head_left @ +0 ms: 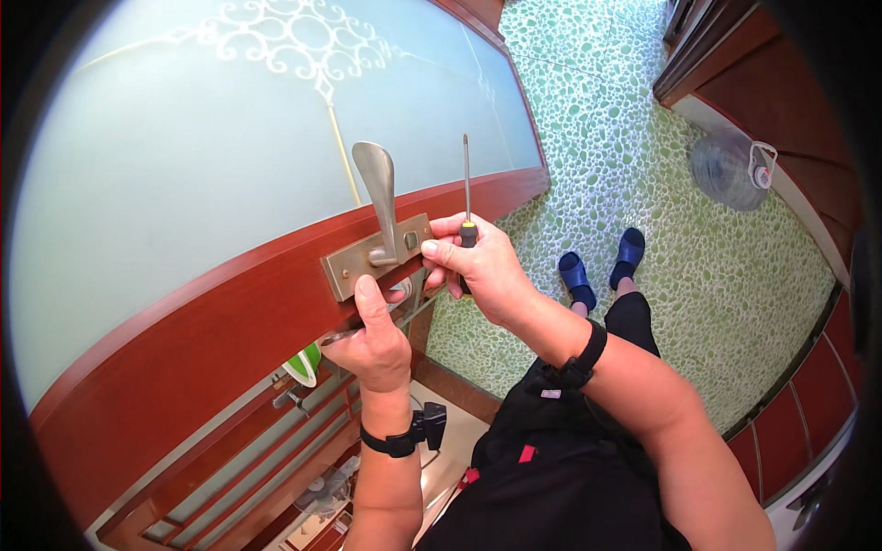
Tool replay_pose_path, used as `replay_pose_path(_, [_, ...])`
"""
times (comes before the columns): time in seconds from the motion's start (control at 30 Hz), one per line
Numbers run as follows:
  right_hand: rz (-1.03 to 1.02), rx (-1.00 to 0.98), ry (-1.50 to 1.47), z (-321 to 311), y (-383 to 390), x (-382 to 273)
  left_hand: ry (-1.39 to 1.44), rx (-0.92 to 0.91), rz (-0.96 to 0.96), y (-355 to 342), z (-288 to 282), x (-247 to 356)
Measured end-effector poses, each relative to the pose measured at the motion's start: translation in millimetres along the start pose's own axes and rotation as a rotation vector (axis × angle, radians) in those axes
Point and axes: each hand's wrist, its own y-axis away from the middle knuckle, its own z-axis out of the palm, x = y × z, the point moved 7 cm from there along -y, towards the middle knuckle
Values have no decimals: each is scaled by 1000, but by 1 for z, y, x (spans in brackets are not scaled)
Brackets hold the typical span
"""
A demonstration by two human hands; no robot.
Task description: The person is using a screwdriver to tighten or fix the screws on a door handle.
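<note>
A brushed-metal lever handle on its rectangular backplate sits against the red-brown wooden frame of a frosted glass door. My left hand presses the lower edge of the backplate with its thumb, fingers wrapped around the door's edge. My right hand pinches the right end of the backplate while also gripping a screwdriver, whose thin shaft points up and away.
The floor is green pebble mosaic. My feet in blue slippers stand on it. A clear water jug rests by the wooden wall at right. A white basin and clutter show beyond the door's edge.
</note>
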Motion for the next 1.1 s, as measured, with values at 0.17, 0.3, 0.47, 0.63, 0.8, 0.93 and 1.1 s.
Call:
replay_pose_path(0.17, [-32, -9, 7, 2, 3, 0, 70, -17, -61, 3, -2, -10])
replay_pose_path(0.3, [-9, 5, 23, 1, 2, 2, -42, -62, -232, 7, 6, -34])
replay_pose_path(0.47, [18, 3, 107, 2, 0, 5, -68, -86, -170, 4, 0, -42])
replay_pose_path(0.63, [14, 0, 184, -2, -2, 2, -89, -19, -150, 7, 10, -36])
replay_pose_path(0.8, [1, 6, 419, -7, 13, -13, -82, -12, -210, 11, 4, -48])
replay_pose_path(0.93, [-302, 91, 911, -22, 58, -47, -264, -18, -28, 11, -1, -65])
replay_pose_path(1.1, [-664, -79, 1204, 3, 109, -113, -50, 32, -4, 10, -3, -79])
